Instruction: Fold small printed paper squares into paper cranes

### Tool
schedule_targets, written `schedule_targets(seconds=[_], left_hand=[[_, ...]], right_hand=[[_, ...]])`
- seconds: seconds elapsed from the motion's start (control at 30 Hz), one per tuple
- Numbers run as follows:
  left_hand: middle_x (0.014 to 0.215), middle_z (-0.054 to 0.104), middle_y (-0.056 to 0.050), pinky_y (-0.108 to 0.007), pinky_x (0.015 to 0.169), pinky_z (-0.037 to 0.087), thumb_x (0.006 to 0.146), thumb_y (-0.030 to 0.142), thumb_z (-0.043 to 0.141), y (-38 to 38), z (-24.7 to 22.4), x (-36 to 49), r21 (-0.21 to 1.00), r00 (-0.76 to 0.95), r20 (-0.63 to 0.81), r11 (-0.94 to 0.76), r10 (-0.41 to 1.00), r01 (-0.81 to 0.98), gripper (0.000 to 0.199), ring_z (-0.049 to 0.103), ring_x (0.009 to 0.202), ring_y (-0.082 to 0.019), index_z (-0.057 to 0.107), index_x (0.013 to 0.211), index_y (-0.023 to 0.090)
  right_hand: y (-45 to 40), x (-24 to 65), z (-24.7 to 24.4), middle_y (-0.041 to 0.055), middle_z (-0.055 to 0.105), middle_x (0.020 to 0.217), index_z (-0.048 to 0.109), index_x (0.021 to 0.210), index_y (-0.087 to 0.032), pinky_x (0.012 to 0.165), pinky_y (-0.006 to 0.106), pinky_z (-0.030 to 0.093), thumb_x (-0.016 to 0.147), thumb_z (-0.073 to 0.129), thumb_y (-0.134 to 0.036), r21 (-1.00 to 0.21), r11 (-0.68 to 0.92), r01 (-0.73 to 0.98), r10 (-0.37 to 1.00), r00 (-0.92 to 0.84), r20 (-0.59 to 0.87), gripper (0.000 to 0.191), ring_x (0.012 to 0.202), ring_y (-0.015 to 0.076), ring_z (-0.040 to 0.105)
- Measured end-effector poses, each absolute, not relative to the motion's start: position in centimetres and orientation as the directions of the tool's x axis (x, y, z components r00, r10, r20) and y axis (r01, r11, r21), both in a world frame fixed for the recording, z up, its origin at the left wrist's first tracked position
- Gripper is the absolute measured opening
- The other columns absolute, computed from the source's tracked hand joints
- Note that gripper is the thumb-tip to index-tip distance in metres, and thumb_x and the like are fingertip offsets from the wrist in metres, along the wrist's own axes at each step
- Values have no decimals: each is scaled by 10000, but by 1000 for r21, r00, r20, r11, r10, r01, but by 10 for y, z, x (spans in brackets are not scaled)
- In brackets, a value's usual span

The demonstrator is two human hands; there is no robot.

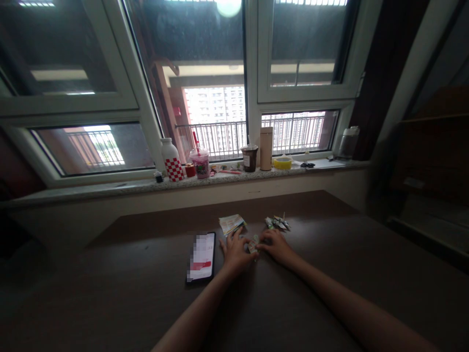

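Observation:
Between my two hands is a small crumpled piece of paper (253, 243), pale and patterned. My left hand (235, 249) pinches its left side between thumb and finger, the other fingers spread toward the back. From the right, my right hand (275, 244) grips the paper's edge with curled fingers. Just behind my left hand lies a small stack of flat printed papers (231, 224). A pile of folded or crumpled pieces (278, 223) sits behind my right hand. Left of my left hand, a phone (201, 257) lies face up with its screen lit.
The dark brown table (146, 293) reaches a window wall. On the stone sill (142, 185) stand a red-checked white bottle (173, 161), a pink drink cup (201, 165), a dark cup (249, 158), a tan flask (266, 149), yellow tape (282, 163) and black scissors (308, 165).

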State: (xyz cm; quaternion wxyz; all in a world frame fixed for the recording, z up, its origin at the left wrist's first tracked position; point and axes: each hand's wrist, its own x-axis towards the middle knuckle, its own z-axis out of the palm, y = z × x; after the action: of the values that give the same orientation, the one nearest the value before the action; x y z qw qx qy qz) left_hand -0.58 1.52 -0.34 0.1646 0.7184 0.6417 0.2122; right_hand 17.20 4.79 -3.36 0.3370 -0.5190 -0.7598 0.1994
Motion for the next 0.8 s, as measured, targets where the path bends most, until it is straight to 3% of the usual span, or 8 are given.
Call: schedule_targets(seconds=[0.2, 0.57, 0.8], left_hand=[[1548, 371, -28, -681, 1130, -40, 684, 420, 746, 16, -4, -7, 523, 94, 103, -134, 990, 842, 354, 187, 1463, -335, 717, 1011, 288], [1538, 386, 1, -668, 1136, -50, 650, 413, 774, 19, -9, -4, 528, 106, 119, -153, 987, 835, 338, 195, 1457, -322, 723, 964, 301], [1522, 409, -15, -677, 1134, -39, 646, 420, 779, 19, -9, -4, 539, 90, 132, -148, 987, 829, 329, 217, 1451, -332, 734, 949, 301]], right_hand=[[53, 179, -37, 65, 706, 1032, 765, 887, -210, 981, 370, 379, 753, 729, -318, -684, 411, 603, 912, -279, 302, 175, 1077, 245, 544], [52, 169, -33, 60, 703, 953, 732, 707, -204, 926, 365, 401, 685, 762, -338, -664, 327, 673, 941, -164, 297, 139, 1021, 252, 556], [51, 170, -34, 63, 703, 912, 730, 713, -192, 931, 359, 396, 688, 766, -305, -680, 332, 654, 939, -160, 304, 121, 1031, 253, 549]])
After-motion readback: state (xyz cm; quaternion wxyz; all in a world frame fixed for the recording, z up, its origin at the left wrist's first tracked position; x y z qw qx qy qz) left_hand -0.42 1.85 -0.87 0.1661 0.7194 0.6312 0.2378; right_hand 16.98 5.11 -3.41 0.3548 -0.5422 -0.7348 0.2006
